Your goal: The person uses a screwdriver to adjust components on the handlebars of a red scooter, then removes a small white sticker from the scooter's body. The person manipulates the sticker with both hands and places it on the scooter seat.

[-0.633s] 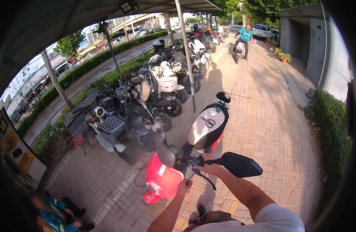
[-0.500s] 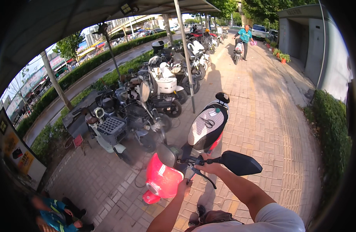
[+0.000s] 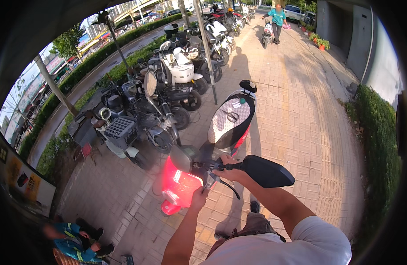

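A red scooter [image 3: 185, 183] stands before me, its front shell glaring in the sun. My right hand [image 3: 230, 171] is closed around its handlebar, beside the stem of a black mirror [image 3: 269, 171]. A black brake lever [image 3: 230, 189] curves out below that hand. My left hand [image 3: 198, 198] is at the edge of the red shell, under the handlebar, fingers bent together; what they pinch is hidden. On the scooter's patterned seat [image 3: 223, 128] lie black-handled scissors [image 3: 231, 116], a small green round thing [image 3: 242, 101] and a small white piece.
Parked scooters [image 3: 181, 73] line the left side, one with a grey basket [image 3: 121, 131]. A metal post [image 3: 208, 57] rises beyond the seat. A person [image 3: 276, 20] stands with a scooter far ahead; another person [image 3: 79, 240] sits at lower left. A hedge [image 3: 376, 132] borders the right.
My view has tipped downward, so the scene sits higher and more of my legs shows. Both hands stay at the handlebar area, the left slightly nearer the lever's base.
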Available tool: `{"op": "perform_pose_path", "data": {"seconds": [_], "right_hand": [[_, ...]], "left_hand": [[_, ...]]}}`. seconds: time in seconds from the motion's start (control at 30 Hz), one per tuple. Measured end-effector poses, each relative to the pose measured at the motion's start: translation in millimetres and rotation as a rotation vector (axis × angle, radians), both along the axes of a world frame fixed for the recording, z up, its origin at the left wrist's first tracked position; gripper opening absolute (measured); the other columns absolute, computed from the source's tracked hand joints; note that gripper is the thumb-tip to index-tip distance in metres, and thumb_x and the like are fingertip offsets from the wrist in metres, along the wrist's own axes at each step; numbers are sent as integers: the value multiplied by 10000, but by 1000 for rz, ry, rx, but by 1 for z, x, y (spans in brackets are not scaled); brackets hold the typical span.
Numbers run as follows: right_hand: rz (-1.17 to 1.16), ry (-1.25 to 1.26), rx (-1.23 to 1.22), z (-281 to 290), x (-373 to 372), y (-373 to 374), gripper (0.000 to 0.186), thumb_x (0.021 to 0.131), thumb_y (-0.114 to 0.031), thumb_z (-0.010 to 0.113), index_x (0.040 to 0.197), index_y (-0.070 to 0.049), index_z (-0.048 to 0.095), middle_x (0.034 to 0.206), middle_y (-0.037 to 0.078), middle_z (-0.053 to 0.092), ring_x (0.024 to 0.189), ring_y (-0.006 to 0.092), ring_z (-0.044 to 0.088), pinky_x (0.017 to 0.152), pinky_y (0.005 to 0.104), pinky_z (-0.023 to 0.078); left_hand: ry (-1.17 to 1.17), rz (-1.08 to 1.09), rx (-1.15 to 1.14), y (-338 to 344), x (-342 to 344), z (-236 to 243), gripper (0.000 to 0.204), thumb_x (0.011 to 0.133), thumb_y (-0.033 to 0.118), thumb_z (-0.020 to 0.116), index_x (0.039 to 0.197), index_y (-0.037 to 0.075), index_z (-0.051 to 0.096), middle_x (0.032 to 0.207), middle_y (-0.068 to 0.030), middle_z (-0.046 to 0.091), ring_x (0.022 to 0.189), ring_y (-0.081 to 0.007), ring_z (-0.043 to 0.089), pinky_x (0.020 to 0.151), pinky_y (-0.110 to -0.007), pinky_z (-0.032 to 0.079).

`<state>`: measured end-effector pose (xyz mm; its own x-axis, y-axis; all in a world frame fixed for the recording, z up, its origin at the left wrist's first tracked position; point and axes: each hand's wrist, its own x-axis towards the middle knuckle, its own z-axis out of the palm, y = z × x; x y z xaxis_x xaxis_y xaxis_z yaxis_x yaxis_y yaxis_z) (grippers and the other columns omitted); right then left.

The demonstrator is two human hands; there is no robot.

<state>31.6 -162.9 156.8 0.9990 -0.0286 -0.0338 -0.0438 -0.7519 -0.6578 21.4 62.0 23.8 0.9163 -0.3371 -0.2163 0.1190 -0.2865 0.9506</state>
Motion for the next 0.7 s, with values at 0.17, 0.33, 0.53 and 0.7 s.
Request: {"op": "perform_pose_path", "data": {"seconds": [0.17, 0.33, 0.53, 0.7], "right_hand": [[98, 123, 18, -5, 8, -19, 811, 786, -517, 683, 1337, 5, 398, 1270, 258, 484, 1103, 421, 577, 910, 465, 483], [562, -162, 401, -29, 29, -52, 865, 867, -397, 673, 1461, 41, 221, 1419, 264, 393, 1238, 327, 521, 1016, 402, 425], [829, 119, 113, -159, 11, -138, 579, 877, -359, 628, 1372, -89, 494, 1256, 192, 575, 1118, 338, 573, 906, 389, 477], [1207, 464, 168, -176, -1, -170, 354, 887, -326, 594, 1113, -61, 657, 965, 182, 675, 933, 343, 640, 803, 452, 481]], "left_hand": [[296, 157, -219, 25, -20, 13, 271, 977, 237, 556, 815, 29, 620, 645, 15, 505, 579, -63, 438, 527, -248, 371], [263, 231, 265, 19, -75, -7, 314, 940, 280, 599, 793, 6, 641, 621, -8, 543, 565, -92, 502, 543, -266, 407], [259, 58, 461, -137, -98, 31, 292, 975, 269, 549, 862, 10, 623, 679, -12, 544, 671, -136, 531, 664, -312, 460], [380, 356, 27, -202, -103, -15, 295, 1002, 259, 482, 877, 14, 589, 648, -17, 508, 614, -117, 487, 600, -277, 409]]}}
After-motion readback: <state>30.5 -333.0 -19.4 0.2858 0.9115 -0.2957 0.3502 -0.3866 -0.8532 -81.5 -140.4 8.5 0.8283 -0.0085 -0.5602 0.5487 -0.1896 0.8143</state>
